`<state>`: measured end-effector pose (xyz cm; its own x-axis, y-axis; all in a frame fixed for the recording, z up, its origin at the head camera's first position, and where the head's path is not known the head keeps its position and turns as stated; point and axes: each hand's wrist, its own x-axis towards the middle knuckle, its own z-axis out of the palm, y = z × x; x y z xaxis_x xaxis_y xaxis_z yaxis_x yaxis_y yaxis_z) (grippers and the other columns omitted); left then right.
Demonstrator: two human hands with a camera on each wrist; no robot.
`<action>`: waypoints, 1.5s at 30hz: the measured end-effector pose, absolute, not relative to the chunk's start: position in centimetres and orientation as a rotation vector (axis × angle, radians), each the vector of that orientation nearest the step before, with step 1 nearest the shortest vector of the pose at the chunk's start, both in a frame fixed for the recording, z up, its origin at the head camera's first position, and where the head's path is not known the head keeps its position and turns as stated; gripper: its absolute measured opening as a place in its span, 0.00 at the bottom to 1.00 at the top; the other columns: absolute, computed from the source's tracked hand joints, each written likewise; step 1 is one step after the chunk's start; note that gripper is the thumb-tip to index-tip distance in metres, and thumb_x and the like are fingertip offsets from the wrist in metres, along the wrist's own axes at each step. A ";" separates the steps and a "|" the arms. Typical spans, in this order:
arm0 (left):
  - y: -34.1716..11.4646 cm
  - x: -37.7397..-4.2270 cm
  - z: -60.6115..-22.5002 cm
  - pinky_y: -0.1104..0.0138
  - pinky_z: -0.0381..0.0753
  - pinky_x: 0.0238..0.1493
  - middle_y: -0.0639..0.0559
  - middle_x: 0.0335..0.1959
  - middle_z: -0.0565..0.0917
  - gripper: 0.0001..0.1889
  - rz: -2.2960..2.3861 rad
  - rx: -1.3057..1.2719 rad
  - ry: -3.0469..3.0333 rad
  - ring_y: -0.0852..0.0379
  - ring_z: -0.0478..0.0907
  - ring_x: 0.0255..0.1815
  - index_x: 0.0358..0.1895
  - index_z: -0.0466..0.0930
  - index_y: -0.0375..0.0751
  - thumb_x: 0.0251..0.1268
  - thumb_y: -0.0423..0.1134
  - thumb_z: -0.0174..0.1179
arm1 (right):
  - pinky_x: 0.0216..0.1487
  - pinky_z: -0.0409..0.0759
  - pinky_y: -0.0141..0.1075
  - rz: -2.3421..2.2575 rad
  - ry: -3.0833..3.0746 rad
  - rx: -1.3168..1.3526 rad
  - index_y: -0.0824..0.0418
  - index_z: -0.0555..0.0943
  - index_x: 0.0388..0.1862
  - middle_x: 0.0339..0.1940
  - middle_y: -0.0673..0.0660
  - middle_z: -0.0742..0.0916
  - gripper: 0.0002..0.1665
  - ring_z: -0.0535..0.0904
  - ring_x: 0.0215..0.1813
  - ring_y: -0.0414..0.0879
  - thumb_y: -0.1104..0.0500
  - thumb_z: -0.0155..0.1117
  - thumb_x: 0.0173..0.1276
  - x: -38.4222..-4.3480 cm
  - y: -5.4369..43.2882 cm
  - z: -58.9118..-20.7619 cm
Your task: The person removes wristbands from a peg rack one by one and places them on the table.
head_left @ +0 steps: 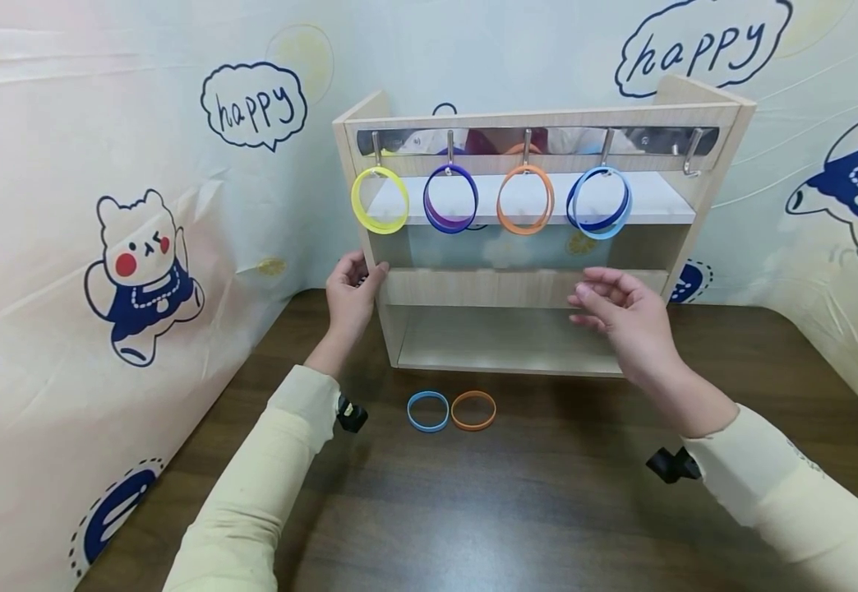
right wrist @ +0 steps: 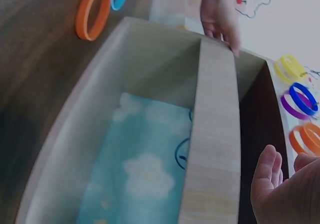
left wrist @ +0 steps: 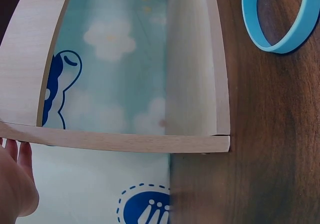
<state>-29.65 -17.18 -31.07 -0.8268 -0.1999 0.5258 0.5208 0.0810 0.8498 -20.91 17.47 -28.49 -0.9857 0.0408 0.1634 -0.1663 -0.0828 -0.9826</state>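
Note:
A pale wooden rack (head_left: 518, 288) with hooks along its top stands on the table. My left hand (head_left: 351, 296) holds the rack's left side panel, thumb at the front edge and fingers around the outer side. In the right wrist view that left hand (right wrist: 220, 16) is at the panel's far end. My right hand (head_left: 632, 321) hovers before the rack's middle board, fingers loosely bent with nothing in them. Wristbands hang on the hooks: yellow (head_left: 358, 205), blue and purple (head_left: 429, 215), orange (head_left: 501, 215), and light blue with dark blue (head_left: 625, 215).
On the brown table (head_left: 488, 501), in front of the rack, lie a light blue wristband (head_left: 427, 429) and an orange wristband (head_left: 474, 427), side by side. The rightmost hook (head_left: 692, 152) carries no band. A printed cloth (head_left: 177, 49) surrounds the table.

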 end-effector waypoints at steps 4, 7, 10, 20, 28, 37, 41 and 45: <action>-17.2 -29.6 -31.0 0.69 0.77 0.40 0.46 0.42 0.83 0.16 -1.804 -0.316 -1.844 0.58 0.77 0.41 0.51 0.77 0.27 0.62 0.30 0.64 | 0.45 0.81 0.34 2.265 -1.919 0.137 0.61 0.75 0.57 0.46 0.59 0.82 0.24 0.84 0.48 0.47 0.55 0.68 0.64 -21.0 17.9 -27.6; -17.2 -29.6 -31.0 0.69 0.77 0.40 0.39 0.45 0.82 0.17 -1.805 -0.320 -1.849 0.58 0.77 0.41 0.52 0.76 0.25 0.63 0.30 0.63 | 0.44 0.81 0.34 2.263 -1.872 0.124 0.60 0.76 0.55 0.43 0.56 0.82 0.23 0.84 0.46 0.45 0.55 0.69 0.63 -21.1 18.1 -27.0; -17.2 -29.6 -31.0 0.69 0.77 0.41 0.36 0.46 0.81 0.17 -1.801 -0.320 -1.855 0.58 0.77 0.41 0.53 0.76 0.24 0.63 0.30 0.63 | 0.43 0.81 0.33 2.243 -1.839 0.118 0.59 0.76 0.55 0.42 0.55 0.81 0.23 0.84 0.46 0.44 0.55 0.69 0.62 -21.1 18.2 -26.5; -17.3 -29.4 -31.0 0.69 0.77 0.39 0.42 0.44 0.82 0.18 -1.807 -0.325 -1.848 0.57 0.77 0.41 0.53 0.76 0.23 0.63 0.30 0.63 | 0.41 0.82 0.33 2.298 -1.601 0.185 0.63 0.75 0.54 0.41 0.56 0.81 0.23 0.83 0.43 0.44 0.62 0.70 0.61 -21.5 18.6 -24.9; -17.2 -29.4 -30.9 0.69 0.77 0.39 0.41 0.44 0.82 0.18 -1.802 -0.325 -1.855 0.57 0.77 0.41 0.53 0.75 0.23 0.64 0.30 0.63 | 0.40 0.82 0.33 2.293 -1.553 0.169 0.62 0.75 0.53 0.43 0.57 0.80 0.21 0.84 0.42 0.44 0.63 0.69 0.61 -22.1 18.9 -24.2; -17.2 -29.4 -31.0 0.70 0.77 0.39 0.43 0.42 0.82 0.18 -1.804 -0.336 -1.843 0.58 0.77 0.40 0.53 0.75 0.21 0.63 0.30 0.63 | 0.40 0.82 0.32 2.270 -1.602 0.099 0.61 0.76 0.53 0.45 0.57 0.80 0.20 0.83 0.42 0.43 0.64 0.69 0.62 -22.8 18.6 -23.8; -17.2 -29.5 -31.0 0.70 0.77 0.40 0.40 0.44 0.82 0.18 -1.801 -0.337 -1.846 0.57 0.77 0.42 0.53 0.74 0.21 0.63 0.30 0.63 | 0.39 0.82 0.32 2.265 -1.606 0.092 0.61 0.76 0.53 0.44 0.56 0.80 0.19 0.83 0.41 0.43 0.65 0.68 0.63 -23.0 18.5 -23.7; -17.2 -29.4 -31.0 0.69 0.77 0.41 0.38 0.46 0.82 0.18 -1.801 -0.327 -1.851 0.58 0.77 0.42 0.54 0.74 0.22 0.64 0.30 0.63 | 0.38 0.82 0.32 2.263 -1.610 0.089 0.61 0.76 0.52 0.43 0.56 0.81 0.19 0.83 0.40 0.43 0.66 0.67 0.63 -23.1 18.5 -23.7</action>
<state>-29.44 -17.21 -31.01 -0.8295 -0.1882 0.5259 0.5206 0.0808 0.8500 -23.10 18.47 -23.72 -0.9327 0.2535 0.2565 -0.3254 -0.2854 -0.9015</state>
